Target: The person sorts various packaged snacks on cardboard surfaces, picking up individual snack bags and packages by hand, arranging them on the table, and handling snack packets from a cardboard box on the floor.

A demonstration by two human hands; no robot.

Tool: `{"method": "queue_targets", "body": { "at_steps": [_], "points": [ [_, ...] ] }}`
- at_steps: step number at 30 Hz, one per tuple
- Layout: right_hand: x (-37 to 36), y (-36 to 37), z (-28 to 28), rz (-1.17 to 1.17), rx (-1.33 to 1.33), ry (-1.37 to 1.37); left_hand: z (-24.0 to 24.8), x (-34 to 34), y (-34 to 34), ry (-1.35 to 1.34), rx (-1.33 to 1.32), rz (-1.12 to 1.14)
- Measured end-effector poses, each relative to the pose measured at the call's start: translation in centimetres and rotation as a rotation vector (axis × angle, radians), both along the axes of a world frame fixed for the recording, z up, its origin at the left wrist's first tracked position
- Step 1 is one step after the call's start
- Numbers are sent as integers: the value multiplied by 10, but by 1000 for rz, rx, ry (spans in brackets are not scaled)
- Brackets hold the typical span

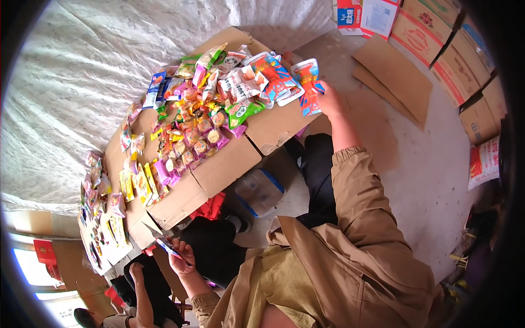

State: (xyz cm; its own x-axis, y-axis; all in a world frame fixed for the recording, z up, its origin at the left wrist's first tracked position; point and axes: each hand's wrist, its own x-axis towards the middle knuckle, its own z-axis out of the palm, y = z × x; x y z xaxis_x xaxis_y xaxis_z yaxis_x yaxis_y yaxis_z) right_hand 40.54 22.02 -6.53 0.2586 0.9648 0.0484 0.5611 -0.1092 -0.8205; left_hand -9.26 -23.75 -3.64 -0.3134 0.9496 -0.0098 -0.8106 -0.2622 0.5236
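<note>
At the right end of the cardboard-covered table (pixel 227 164), my right hand (pixel 328 99) grips the edge of a blue and red snack packet (pixel 306 74). Similar large blue and red packets (pixel 273 74) lie just left of it. My left hand (pixel 183 257), low and near my lap, is closed around a thin, flat blue-and-white item (pixel 167 247) whose kind I cannot make out. Between the hands spreads a heap of small wrapped snacks (pixel 191 136), with a green packet (pixel 243 112) and a white packet (pixel 240 86) toward its right side.
Under the table stands a clear plastic bin (pixel 258 192) with blue edges. Flat cardboard sheets (pixel 395 82) lie on the floor at right, before stacked cartons (pixel 459 71). Another person's arm (pixel 143 298) shows at lower left. White sheeting (pixel 82 82) hangs behind the table.
</note>
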Motion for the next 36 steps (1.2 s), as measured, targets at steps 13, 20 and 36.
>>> {"method": "queue_targets", "body": {
  "at_steps": [13,20,36],
  "points": [
    [-31,54,-17,78,79,-202,5,14,23,43,-63,-100],
    [-26,73,-16,42,158,-165,3,10,30,59,-99,-121],
    [-103,-3,77,406,509,305,13,45,58,228,-214,-41]
  ]
}}
